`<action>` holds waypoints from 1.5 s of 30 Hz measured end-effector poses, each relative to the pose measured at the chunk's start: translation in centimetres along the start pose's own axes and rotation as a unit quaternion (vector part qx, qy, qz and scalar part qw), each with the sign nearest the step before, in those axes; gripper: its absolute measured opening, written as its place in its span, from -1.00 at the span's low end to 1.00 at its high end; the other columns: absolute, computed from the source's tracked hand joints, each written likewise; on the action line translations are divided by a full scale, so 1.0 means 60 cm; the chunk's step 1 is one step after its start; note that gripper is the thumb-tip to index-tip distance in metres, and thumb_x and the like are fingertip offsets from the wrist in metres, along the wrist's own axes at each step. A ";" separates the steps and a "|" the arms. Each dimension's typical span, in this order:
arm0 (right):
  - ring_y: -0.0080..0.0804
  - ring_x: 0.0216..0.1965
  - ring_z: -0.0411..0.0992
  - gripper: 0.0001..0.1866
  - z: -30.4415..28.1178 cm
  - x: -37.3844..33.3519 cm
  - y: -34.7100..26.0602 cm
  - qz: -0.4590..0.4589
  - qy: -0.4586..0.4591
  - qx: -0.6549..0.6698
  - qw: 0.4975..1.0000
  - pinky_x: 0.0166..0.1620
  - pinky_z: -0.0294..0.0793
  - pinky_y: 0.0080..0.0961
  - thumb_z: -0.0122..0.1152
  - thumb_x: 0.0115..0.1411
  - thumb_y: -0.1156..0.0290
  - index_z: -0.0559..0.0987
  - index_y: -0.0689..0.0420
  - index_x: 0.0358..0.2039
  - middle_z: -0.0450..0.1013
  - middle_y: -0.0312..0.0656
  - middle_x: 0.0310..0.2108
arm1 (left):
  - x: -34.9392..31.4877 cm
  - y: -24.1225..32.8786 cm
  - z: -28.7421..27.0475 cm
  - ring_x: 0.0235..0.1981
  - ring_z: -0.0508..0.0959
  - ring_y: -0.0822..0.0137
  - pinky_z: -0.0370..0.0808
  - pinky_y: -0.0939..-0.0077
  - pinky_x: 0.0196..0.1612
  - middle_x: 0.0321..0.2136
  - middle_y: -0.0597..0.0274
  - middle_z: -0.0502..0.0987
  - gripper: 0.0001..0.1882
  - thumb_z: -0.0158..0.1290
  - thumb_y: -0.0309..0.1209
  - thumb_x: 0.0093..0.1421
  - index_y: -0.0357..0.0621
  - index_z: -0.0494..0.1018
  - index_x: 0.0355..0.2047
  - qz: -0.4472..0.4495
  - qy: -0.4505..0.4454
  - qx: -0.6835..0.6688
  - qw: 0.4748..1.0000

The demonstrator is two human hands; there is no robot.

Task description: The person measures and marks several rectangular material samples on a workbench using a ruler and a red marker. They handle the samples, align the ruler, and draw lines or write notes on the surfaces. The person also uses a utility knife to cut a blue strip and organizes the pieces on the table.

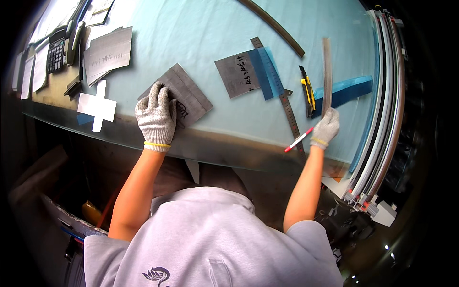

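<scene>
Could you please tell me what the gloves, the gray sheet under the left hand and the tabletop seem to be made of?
Gloves: knitted fabric, matte, judging by the coarse, speckled texture.
Gray sheet: perhaps metal or laminate, dull with faint streaks; I can't be sure.
Tabletop: apparently glass, smooth and glossy, given its sheen and see-through front edge.

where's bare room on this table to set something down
Bare glass: between the grey sheet under the left hand and the steel ruler, below the marked plate; also beyond that sheet, right of the stacked plates. Crowded: around the right hand, with cutter and pen.
</scene>
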State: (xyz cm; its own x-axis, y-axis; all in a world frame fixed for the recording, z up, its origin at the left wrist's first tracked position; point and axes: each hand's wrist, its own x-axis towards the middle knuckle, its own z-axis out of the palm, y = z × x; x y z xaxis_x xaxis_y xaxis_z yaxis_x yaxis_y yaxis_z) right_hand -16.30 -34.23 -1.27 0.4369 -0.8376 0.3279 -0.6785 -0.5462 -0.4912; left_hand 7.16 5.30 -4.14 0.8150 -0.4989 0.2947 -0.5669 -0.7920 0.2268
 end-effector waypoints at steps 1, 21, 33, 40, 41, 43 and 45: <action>-0.20 -0.35 0.52 -0.80 0.009 -0.040 -0.053 0.023 0.012 0.060 0.998 -0.18 0.51 -0.21 0.05 0.41 0.45 0.59 0.31 -0.22 0.56 -0.01 -0.42 | -0.001 0.000 -0.001 -0.04 0.53 -0.04 0.42 0.09 0.10 0.18 0.13 0.50 -0.60 0.21 -0.38 0.19 -0.05 0.47 0.04 0.003 -0.003 0.004 1.000; -0.19 -0.30 0.44 -0.59 0.093 -0.321 -0.263 -0.239 -0.231 0.075 0.940 -0.17 0.38 -0.21 0.37 0.02 0.58 0.72 0.09 -0.05 0.45 -0.24 -0.31 | 0.014 0.006 -0.016 0.11 0.56 0.12 0.36 0.25 0.17 0.27 0.10 0.48 -0.38 0.16 -0.48 0.14 -0.01 0.46 0.27 0.016 -0.074 0.024 0.997; -0.24 -0.29 0.44 -0.56 0.093 -0.318 -0.261 -0.216 -0.236 0.088 0.943 -0.17 0.37 -0.22 0.38 -0.08 0.58 0.74 0.08 -0.09 0.47 -0.28 -0.30 | 0.015 0.003 -0.006 -0.02 0.57 0.27 0.34 0.34 0.17 0.31 0.22 0.47 -0.38 0.18 -0.39 0.14 0.06 0.50 0.27 0.031 -0.066 0.053 0.996; -0.26 -0.29 0.44 -0.56 0.095 -0.322 -0.257 -0.204 -0.238 0.105 0.944 -0.16 0.37 -0.23 0.39 -0.08 0.57 0.74 0.08 -0.10 0.48 -0.31 -0.29 | 0.014 0.003 -0.003 -0.01 0.58 0.28 0.34 0.33 0.16 0.30 0.19 0.48 -0.39 0.14 -0.41 0.15 0.05 0.50 0.27 0.035 -0.064 0.058 0.996; -0.25 -0.26 0.43 -0.54 0.095 -0.323 -0.255 -0.208 -0.242 0.107 0.942 -0.13 0.37 -0.22 0.35 -0.04 0.53 0.72 0.07 -0.05 0.46 -0.30 -0.25 | 0.016 0.004 -0.003 0.00 0.59 0.28 0.34 0.32 0.16 0.30 0.19 0.49 -0.40 0.13 -0.41 0.16 0.03 0.50 0.27 0.036 -0.065 0.060 0.995; -0.25 -0.20 0.40 -0.51 0.093 -0.327 -0.250 -0.213 -0.250 0.110 0.938 -0.07 0.38 -0.19 0.28 0.05 0.47 0.69 0.05 0.07 0.41 -0.30 -0.19 | 0.018 0.005 -0.003 0.01 0.58 0.27 0.34 0.32 0.16 0.29 0.19 0.49 -0.40 0.12 -0.40 0.17 0.02 0.49 0.27 0.039 -0.063 0.058 0.996; -0.25 -0.21 0.40 -0.49 0.093 -0.326 -0.251 -0.213 -0.253 0.114 0.937 -0.07 0.38 -0.19 0.28 0.04 0.46 0.69 0.05 0.07 0.42 -0.29 -0.19 | 0.016 0.004 -0.002 0.02 0.58 0.26 0.34 0.32 0.16 0.29 0.18 0.49 -0.41 0.11 -0.40 0.19 0.01 0.48 0.29 0.039 -0.066 0.064 0.995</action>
State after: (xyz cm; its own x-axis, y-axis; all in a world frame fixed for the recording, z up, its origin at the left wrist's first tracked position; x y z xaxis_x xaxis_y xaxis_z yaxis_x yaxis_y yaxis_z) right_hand -11.33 -9.66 -4.80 0.9024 -0.4085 0.1372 -0.2608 -0.7711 -0.5808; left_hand 7.80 4.70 -3.67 0.7829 -0.5953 0.1810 -0.6155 -0.7836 0.0851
